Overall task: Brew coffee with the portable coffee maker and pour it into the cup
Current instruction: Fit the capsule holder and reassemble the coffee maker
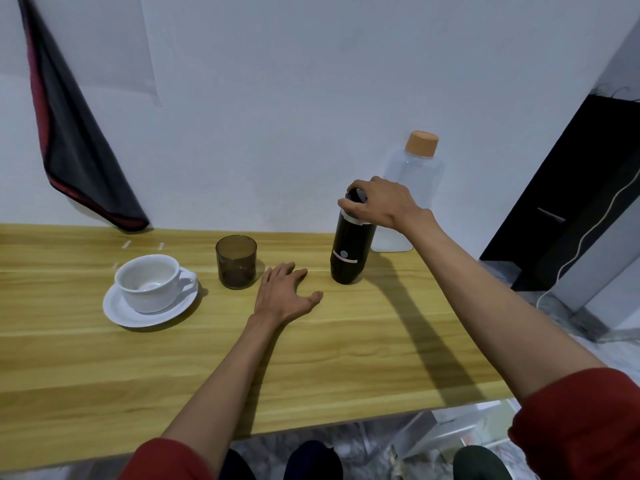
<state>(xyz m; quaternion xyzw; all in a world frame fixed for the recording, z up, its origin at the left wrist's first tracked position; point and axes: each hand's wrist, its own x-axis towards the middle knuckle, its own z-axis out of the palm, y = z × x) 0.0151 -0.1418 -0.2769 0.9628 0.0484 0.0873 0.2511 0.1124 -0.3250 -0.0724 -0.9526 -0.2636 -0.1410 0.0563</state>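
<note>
A wooden table (346, 358) stood against a pale wall. Right of centre in the frame, the black portable coffee maker (351, 247) stood upright, the right hand (381, 200) curled around its top. The left hand (285, 294) rested flat at centre, fingers relaxed, holding nothing. At left, a white cup (150, 282) sat on a saucer (138, 315), a dark tumbler (236, 262) beside it. A clear bottle (414, 181) stood behind the coffee maker.

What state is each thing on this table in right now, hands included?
Coffee maker: upright, held at its top.
White cup: upright on saucer, empty.
Dark tumbler: upright, open-topped.
Water bottle: upright, capped.
Left hand: open, fingers spread.
Right hand: grips the coffee maker's top.
</note>
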